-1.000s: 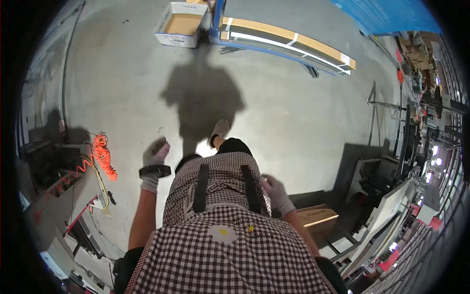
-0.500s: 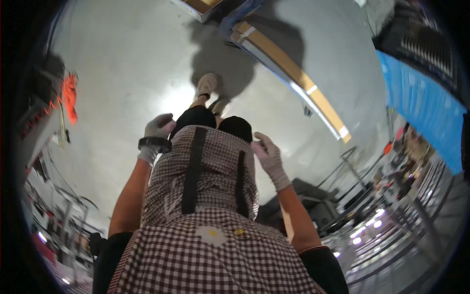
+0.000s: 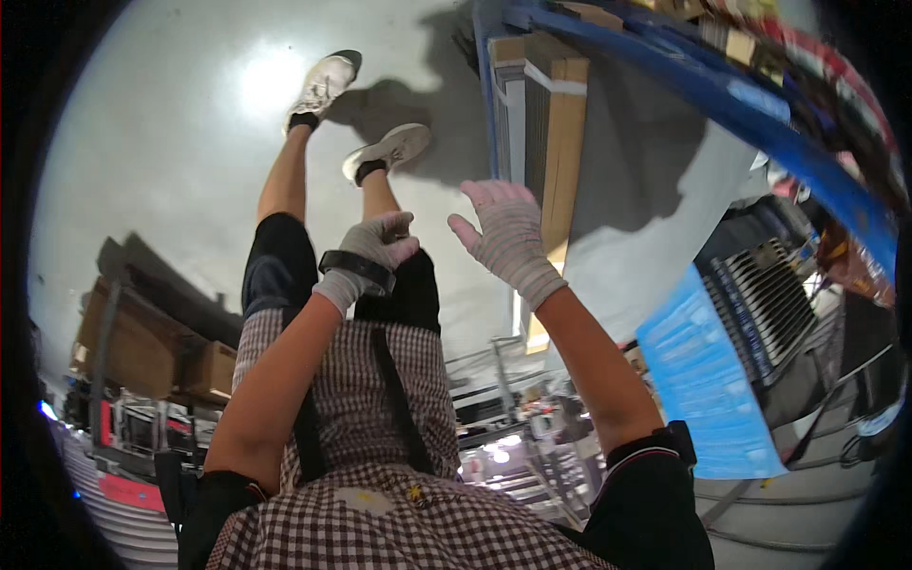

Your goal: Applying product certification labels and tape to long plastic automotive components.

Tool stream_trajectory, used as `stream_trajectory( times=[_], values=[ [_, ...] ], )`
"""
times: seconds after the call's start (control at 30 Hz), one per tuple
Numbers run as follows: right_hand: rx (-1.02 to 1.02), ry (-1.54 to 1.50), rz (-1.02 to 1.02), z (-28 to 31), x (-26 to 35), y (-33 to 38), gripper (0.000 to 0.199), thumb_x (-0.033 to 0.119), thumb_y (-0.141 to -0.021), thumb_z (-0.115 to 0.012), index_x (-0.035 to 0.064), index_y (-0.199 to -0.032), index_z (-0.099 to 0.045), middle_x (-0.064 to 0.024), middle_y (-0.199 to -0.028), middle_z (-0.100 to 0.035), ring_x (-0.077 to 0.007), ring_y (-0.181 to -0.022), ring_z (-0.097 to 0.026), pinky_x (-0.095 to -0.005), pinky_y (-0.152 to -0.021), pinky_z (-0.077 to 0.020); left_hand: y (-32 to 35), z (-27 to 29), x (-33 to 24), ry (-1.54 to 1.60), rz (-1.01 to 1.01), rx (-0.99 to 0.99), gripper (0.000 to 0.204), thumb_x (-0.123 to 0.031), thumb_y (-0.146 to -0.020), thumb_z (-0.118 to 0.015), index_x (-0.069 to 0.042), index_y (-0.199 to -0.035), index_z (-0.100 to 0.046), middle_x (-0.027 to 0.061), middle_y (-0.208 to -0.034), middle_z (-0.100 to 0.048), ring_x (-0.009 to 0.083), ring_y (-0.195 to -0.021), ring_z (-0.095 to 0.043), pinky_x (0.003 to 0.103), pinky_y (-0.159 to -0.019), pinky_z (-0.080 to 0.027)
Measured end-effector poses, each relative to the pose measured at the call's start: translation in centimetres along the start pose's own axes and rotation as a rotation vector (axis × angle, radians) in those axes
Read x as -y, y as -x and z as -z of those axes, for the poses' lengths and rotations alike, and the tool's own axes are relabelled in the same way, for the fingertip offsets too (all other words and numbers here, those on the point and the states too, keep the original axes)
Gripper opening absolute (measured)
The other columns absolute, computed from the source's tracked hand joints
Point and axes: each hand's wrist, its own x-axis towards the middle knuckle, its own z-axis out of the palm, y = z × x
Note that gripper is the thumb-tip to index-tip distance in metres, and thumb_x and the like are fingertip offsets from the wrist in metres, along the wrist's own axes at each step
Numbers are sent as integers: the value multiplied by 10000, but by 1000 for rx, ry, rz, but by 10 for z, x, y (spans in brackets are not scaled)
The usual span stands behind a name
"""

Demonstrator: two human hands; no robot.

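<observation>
My left hand (image 3: 378, 243) wears a grey striped glove with pink fingertips, and a black band (image 3: 359, 270) circles that wrist. Its fingers are loosely bent, with a gap to the thumb and nothing held. My right hand (image 3: 503, 231), in a matching glove, is raised with fingers stretched and thumb apart, also holding nothing. Nearest to it is a bundle of long, flat brown cardboard strips (image 3: 567, 142) with white bands, beside a blue metal frame. The hand overlaps part of this bundle in the picture, and I cannot tell whether they touch.
A blue rack beam (image 3: 698, 81) crosses the upper right, with goods beyond it. On the right are a light-blue sheet (image 3: 708, 380) and a black ribbed object (image 3: 765, 304). Cardboard boxes (image 3: 142, 342) stand at the left. My shoes (image 3: 323, 87) are on the grey floor.
My body has turned right and stepped closer to the blue rack and cardboard strips. Both hands have risen forward from beside my apron, and the right fingers have spread.
</observation>
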Motion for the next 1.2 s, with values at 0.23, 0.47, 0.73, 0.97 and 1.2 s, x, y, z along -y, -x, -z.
stream_trajectory(
  times=[0.23, 0.47, 0.73, 0.97, 1.2],
  values=[
    [-23, 532, 340, 82, -15, -163, 302, 291, -815, -681, 95, -1040, -631, -62, -1104, -630, -256, -1063, -557, -443, -964, -402, -87, -13, 31, 10, -157, 147, 836, -295, -798, -810, -61, -1485, -395, 158, -1357, -558, 293, -1214, -558, 402, -1026, -469],
    [392, 944, 326, 94, -1, -178, 198, 274, -850, -622, 91, -812, -687, -56, -877, -684, -237, -1012, -594, -435, -1018, -393, -157, -18, 16, 91, -264, 215, 1052, -280, -727, -886, -81, -1540, -249, 201, -1496, -413, 348, -1369, -425, 459, -1125, -381],
    [259, 775, 404, 88, -26, -146, 171, 204, -774, -693, 55, -839, -639, -131, -922, -669, -287, -1063, -603, -463, -1009, -426, -210, -42, -33, 325, -393, 94, 1155, -264, -700, -894, -17, -1546, -147, 233, -1508, -374, 286, -1424, -349, 357, -1168, -297],
    [-30, 546, 283, 24, -20, -199, 257, 286, -805, -714, 72, -934, -657, -127, -1124, -605, -296, -1102, -549, -433, -990, -402, -244, -102, -1, 808, -283, 235, 887, -149, -778, -805, -43, -1465, -254, 151, -1425, -436, 221, -1274, -453, 329, -1073, -392],
    [120, 682, 122, 4, -53, -156, 424, 273, -725, -723, 52, -1082, -662, -175, -1247, -565, -347, -1188, -507, -520, -1060, -339, -226, -126, -23, 1047, -157, 160, 678, -73, -831, -727, -52, -1409, -372, 95, -1304, -520, 178, -1155, -518, 316, -1006, -454]
  ],
)
